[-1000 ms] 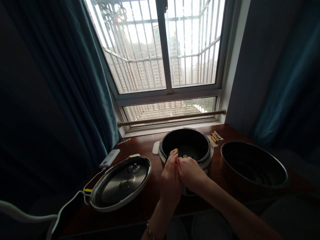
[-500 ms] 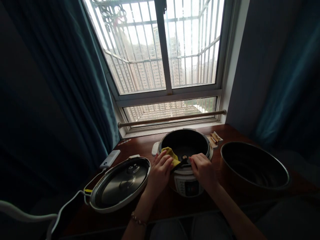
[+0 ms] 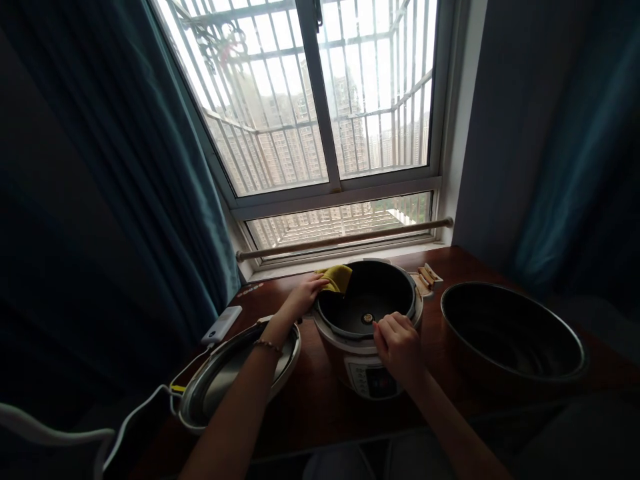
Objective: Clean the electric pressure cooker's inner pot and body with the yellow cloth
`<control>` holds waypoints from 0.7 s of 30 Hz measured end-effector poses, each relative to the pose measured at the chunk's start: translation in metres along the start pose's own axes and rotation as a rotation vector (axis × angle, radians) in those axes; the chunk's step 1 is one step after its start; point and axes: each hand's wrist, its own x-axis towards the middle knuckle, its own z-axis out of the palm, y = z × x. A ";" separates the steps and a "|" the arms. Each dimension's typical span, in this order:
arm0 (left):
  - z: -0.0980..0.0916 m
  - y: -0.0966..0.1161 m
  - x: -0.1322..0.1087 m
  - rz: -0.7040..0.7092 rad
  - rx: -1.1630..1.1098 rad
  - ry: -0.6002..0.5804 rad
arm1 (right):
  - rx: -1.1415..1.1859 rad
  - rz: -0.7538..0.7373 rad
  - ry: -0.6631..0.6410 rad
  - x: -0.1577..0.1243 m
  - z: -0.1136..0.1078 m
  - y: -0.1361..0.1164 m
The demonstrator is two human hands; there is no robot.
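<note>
An electric pressure cooker (image 3: 345, 353) stands lidless on the wooden table, its dark inside showing a small round piece at the bottom. My left hand (image 3: 305, 293) is closed on a yellow cloth (image 3: 337, 279), which drapes over the cooker's left rim. At the front right of the rim, my right hand (image 3: 399, 343) is closed with its fingers curled; whether it grips the rim or something small is hidden. Left of the cooker lies its round lid (image 3: 215, 393), inner side up, partly covered by my left forearm.
The dark inner pot (image 3: 510, 333) sits on the table (image 3: 310, 407) at the right. A white power bank or similar device (image 3: 223, 325) with a cable lies at the left. Behind the cooker is a small wooden item (image 3: 429, 277). A rail (image 3: 345, 239) crosses below the barred window.
My left hand has moved with the yellow cloth from the cooker's front rim to its left rim. My right hand stays near the front right of the rim.
</note>
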 end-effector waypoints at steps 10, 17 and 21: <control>0.017 0.013 0.081 0.036 0.184 -0.227 | -0.010 -0.028 0.049 -0.001 0.003 0.001; 0.015 0.035 0.082 -0.052 0.273 -0.229 | -0.002 -0.035 0.059 -0.001 0.003 0.003; 0.009 0.047 0.066 -0.132 0.323 -0.200 | -0.002 -0.031 0.065 -0.001 0.004 0.003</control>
